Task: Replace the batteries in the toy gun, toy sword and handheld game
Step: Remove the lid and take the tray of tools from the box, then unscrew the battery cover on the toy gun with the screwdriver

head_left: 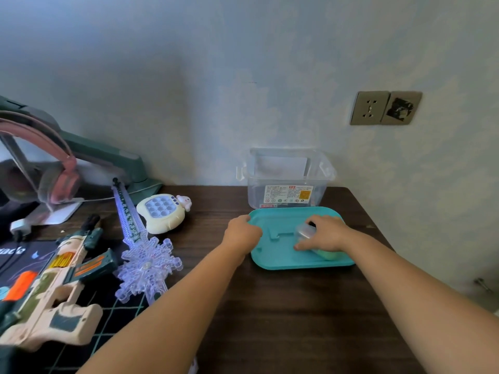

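Toy gun (51,290), toy sword (137,238), handheld game (162,213): untouched, along counter (283,306) left edge. Left hand (243,233) clamps teal lid (272,255) near back edge; right hand (324,233) closed around small clear case (305,231). Risk: case slipping, possibly spilling contents, under loose grip.

Two bare forearms, no sleeves in view, left hand (243,233) and right hand (325,233) ungloved — no rings, watch or bands visible
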Tool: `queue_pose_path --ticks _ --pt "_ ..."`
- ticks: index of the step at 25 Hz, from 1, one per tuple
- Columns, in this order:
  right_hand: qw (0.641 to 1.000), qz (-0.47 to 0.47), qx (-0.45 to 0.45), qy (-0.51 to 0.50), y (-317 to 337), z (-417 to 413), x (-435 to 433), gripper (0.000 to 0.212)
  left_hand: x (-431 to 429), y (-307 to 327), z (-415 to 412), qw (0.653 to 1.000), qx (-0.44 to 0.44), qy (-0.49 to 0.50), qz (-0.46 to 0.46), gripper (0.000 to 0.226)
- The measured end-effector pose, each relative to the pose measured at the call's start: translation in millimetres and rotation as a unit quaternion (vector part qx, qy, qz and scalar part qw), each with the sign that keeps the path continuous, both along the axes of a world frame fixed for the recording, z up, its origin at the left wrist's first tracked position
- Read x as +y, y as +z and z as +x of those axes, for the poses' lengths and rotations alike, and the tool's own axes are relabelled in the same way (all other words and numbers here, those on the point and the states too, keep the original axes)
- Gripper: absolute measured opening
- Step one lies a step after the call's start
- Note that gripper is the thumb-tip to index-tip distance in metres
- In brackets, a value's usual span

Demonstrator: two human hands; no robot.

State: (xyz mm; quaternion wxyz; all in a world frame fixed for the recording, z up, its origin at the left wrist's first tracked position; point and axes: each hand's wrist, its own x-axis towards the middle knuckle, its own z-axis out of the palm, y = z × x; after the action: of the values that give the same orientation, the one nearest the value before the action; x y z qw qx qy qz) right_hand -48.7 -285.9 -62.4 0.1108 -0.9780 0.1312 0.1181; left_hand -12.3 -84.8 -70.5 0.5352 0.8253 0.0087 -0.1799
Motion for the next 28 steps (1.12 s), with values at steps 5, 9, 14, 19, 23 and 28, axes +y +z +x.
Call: queue_pose_path --ticks 5,9,14,19,23,28 --pt "0.971 0.067 -0.229 -0.004 9 -1 28 0.037 14 12 -17 0.997 -0.067 -0.007 0.035 0.053" --pt "0.984 0.01 -0.12 0.132 1 1 60 0.031 31 17 -26 0.993 -0.095 -0.031 0.054 0.05" --pt "0.988 0.015 -0.111 0.11 4 -4 86 0.029 73 25 -24 0.995 -0.086 -0.025 0.051 0.043" --pt "0.947 0.137 -0.241 0.162 22 -12 162 0.022 126 37 -27 0.997 -0.047 0.048 -0.048 0.032" --pt "0.923 0.22 -0.186 0.256 23 -21 240 0.027 177 50 -45 0.982 -0.037 0.115 -0.145 0.031" --pt "0.935 0.242 -0.103 0.236 18 -38 311 0.034 241 50 -70 0.959 -0.092 0.221 -0.153 0.032"
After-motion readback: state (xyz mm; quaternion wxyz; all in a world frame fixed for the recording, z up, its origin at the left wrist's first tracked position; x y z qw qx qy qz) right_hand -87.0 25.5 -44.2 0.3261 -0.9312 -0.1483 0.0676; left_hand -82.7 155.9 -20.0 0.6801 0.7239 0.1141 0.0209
